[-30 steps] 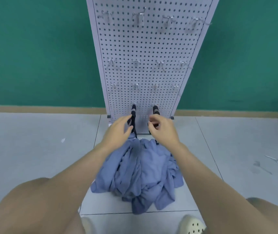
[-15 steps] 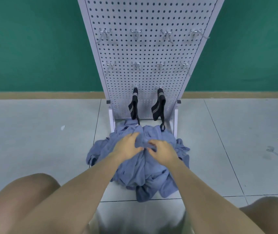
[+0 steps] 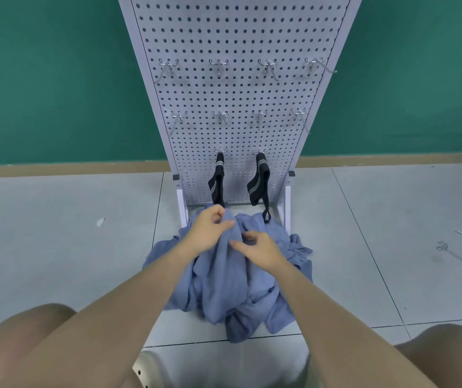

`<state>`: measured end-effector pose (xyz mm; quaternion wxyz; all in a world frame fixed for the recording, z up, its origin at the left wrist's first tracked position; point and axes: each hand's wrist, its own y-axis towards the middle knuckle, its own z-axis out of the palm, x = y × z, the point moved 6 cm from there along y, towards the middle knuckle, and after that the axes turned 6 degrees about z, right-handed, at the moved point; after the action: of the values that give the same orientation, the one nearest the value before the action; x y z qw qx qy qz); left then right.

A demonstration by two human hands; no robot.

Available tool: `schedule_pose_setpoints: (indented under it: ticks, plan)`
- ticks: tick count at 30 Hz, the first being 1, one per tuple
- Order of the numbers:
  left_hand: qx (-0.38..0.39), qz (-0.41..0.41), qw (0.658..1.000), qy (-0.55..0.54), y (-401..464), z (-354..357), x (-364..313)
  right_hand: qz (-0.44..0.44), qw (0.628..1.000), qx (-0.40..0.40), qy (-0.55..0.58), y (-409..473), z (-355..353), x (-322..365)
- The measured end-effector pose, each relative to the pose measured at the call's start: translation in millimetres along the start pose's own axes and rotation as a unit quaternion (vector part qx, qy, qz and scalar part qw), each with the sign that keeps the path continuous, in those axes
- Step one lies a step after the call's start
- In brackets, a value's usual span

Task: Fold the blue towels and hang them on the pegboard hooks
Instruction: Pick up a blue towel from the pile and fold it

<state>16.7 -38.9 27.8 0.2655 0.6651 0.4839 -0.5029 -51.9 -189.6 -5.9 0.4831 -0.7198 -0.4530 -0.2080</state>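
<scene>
From the head view, the blue towels (image 3: 232,278) lay heaped on the floor (image 3: 56,247) at the foot of the pegboard (image 3: 238,93), just under two black straps (image 3: 257,183) on the lowest hooks. My left hand (image 3: 210,233) had its grip closed on a raised fold of cloth; my right hand (image 3: 260,247) hovered beside it, fingers loosely curled, holding nothing I could see. The cloth looked soft, light and limp, so I judged a corner or hem the best hold.
</scene>
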Motion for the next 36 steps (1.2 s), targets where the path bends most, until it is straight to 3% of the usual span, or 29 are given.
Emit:
schedule_pose_setpoints:
  ticks: [3, 6, 14, 21, 26, 32, 36]
  plan:
    - [-0.007, 0.044, 0.998, -0.053, -3.7, -17.2, -46.5, -0.008, 0.998, -0.017, 0.068, -8.4, -8.8, 29.6]
    - [-0.013, 0.077, 0.994, -0.074, -14.8, -39.0, -94.1, -0.074, 0.992, -0.036, 0.098, -26.9, -26.1, 69.8]
    - [0.008, 0.134, 0.986, -0.096, -50.1, -81.2, -180.8, -0.198, 0.972, -0.126, -0.007, -99.9, -115.3, 167.6]
    - [-0.031, 0.169, 0.985, -0.011, -63.4, -74.9, -184.4, -0.248, 0.961, -0.087, -0.087, -137.8, -148.2, 182.2]
    - [0.012, 0.189, 0.982, -0.026, -60.0, -45.2, -190.6, -0.278, 0.951, -0.066, -0.117, -140.9, -144.6, 177.4]
    - [-0.025, 0.156, 0.975, -0.158, -59.9, -44.9, -190.4, -0.289, 0.954, -0.012, -0.079, -145.1, -135.3, 179.8]
    - [-0.016, 0.15, 0.956, -0.25, -61.7, -46.9, -196.5, -0.257, 0.953, -0.094, -0.133, -138.2, -124.3, 174.7]
